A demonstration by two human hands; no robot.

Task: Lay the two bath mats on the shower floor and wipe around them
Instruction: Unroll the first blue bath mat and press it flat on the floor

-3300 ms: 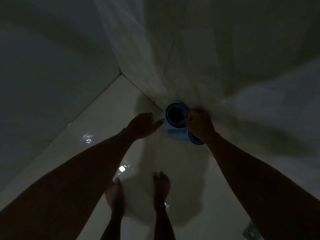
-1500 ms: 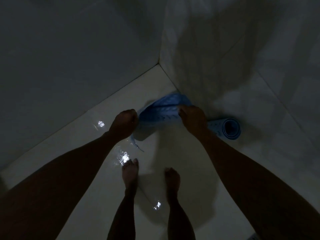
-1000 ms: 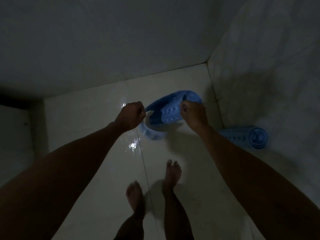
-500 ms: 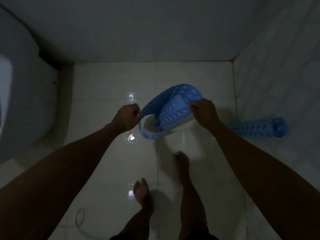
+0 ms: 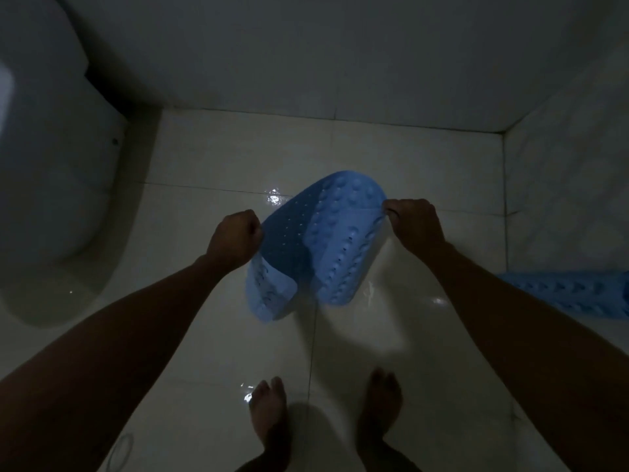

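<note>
A blue bath mat [image 5: 326, 247] with suction bumps and small holes hangs curled above the wet tiled floor [image 5: 211, 212]. My left hand [image 5: 235, 238] grips its left edge and my right hand [image 5: 413, 224] pinches its right edge. Both ends of the mat droop downward in loose curves. A second blue mat [image 5: 565, 296] lies rolled up on the floor at the right, beside the wall, partly cut off by the frame edge.
A white toilet [image 5: 51, 185] fills the left side. Tiled walls [image 5: 340, 52] close the back and right. My bare feet [image 5: 272, 413] stand on the glossy wet tiles near the bottom. The light is dim.
I have turned left from the corner, bringing the toilet into view. The mat has been pulled wider between my hands and uncurls further; the rolled mat stays on the floor at right.
</note>
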